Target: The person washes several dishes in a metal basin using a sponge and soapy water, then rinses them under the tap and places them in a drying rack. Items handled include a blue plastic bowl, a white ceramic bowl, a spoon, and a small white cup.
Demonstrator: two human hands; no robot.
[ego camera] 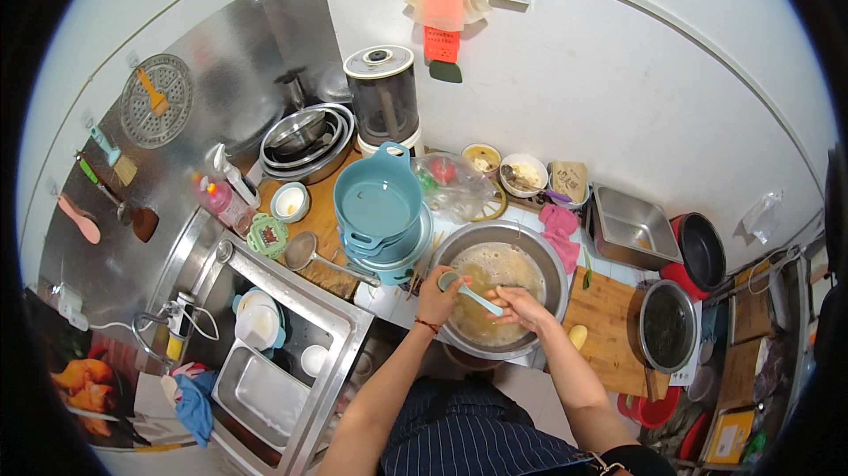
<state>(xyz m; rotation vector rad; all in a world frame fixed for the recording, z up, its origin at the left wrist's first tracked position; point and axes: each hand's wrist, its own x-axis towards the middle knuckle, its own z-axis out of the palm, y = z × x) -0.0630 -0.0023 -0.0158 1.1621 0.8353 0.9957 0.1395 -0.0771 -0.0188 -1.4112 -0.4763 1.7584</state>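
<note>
Over a wide steel basin (pixel 558 264) of cloudy, foamy liquid (pixel 507 264), my left hand (pixel 438 302) grips a pale blue spoon (pixel 472 295) near its bowl end. The spoon's handle slants down to the right. My right hand (pixel 520 309) is half curled over the same basin, palm turned partly up, with its fingertips close to the handle's tip. Whether they touch the handle cannot be made out. A red cord bracelet (pixel 427 325) circles my left wrist.
Left of the basin, blue pots (pixel 377 201) stand stacked near a steel ladle (pixel 303 252) and the sink (pixel 344 323). To the right, a cutting board (pixel 596 307) carries a peeled yellow piece (pixel 578 337) and a dark-filled steel bowl (pixel 668 325). Pink cloth (pixel 562 237) lies behind.
</note>
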